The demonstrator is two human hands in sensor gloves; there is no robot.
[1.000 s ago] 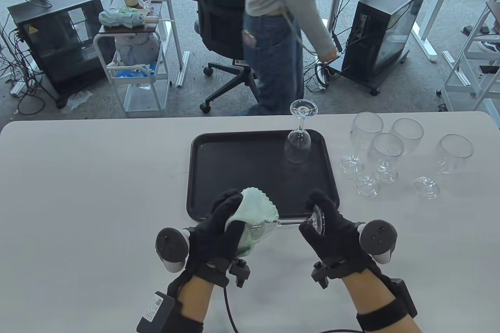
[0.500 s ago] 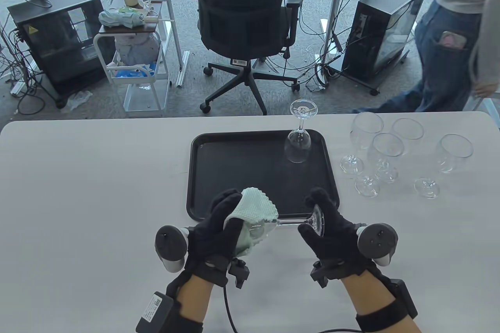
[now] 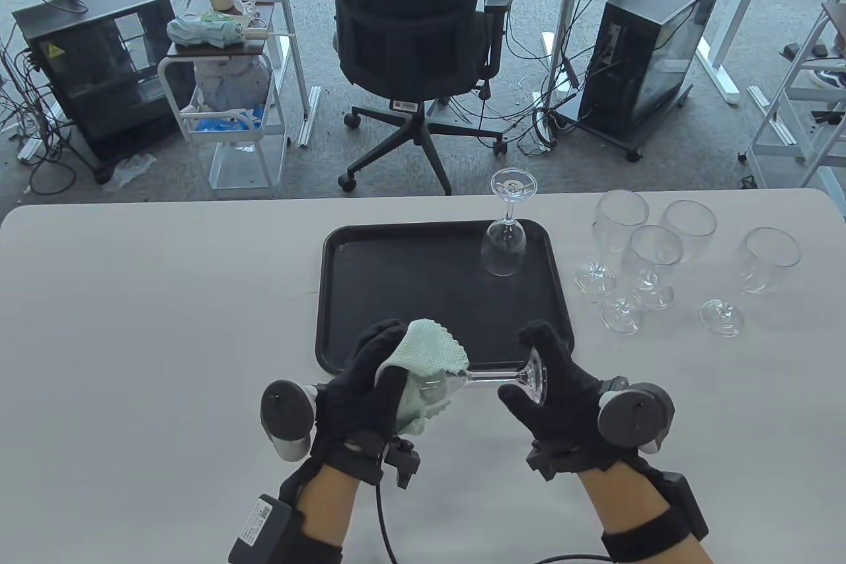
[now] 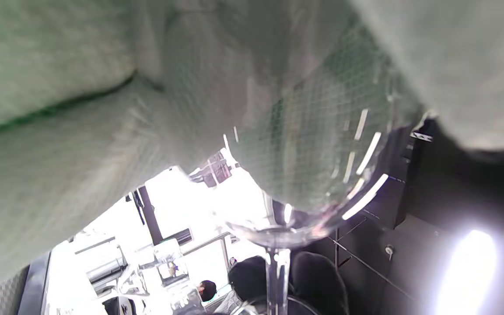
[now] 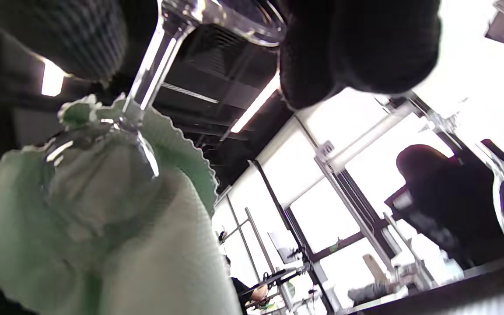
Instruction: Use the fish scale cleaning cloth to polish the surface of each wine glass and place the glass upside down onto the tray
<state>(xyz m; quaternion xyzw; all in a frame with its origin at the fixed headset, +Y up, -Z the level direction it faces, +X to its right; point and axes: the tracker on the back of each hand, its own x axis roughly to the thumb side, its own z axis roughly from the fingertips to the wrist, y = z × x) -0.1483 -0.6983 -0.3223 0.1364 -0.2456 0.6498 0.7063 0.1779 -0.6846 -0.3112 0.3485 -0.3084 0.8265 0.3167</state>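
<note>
A wine glass [image 3: 492, 377] lies sideways in the air over the near edge of the black tray [image 3: 396, 286]. My left hand [image 3: 380, 369] wraps the pale green cloth [image 3: 429, 359] around its bowl. My right hand [image 3: 548, 379] pinches the foot [image 3: 537, 375] of the glass. In the left wrist view the cloth [image 4: 103, 109] covers the bowl [image 4: 313, 175]. The right wrist view shows the stem [image 5: 151, 83] running up to my fingers [image 5: 357, 48]. One glass [image 3: 505, 240] stands upside down at the tray's far right corner.
Several upright wine glasses [image 3: 654, 260] stand on the table to the right of the tray. An office chair [image 3: 410, 28] and computer cases [image 3: 651, 55] are on the floor beyond the table's far edge.
The person walking behind the table has gone out of view to the right. My right hand has rolled a little on the foot; the glass stays in place.
</note>
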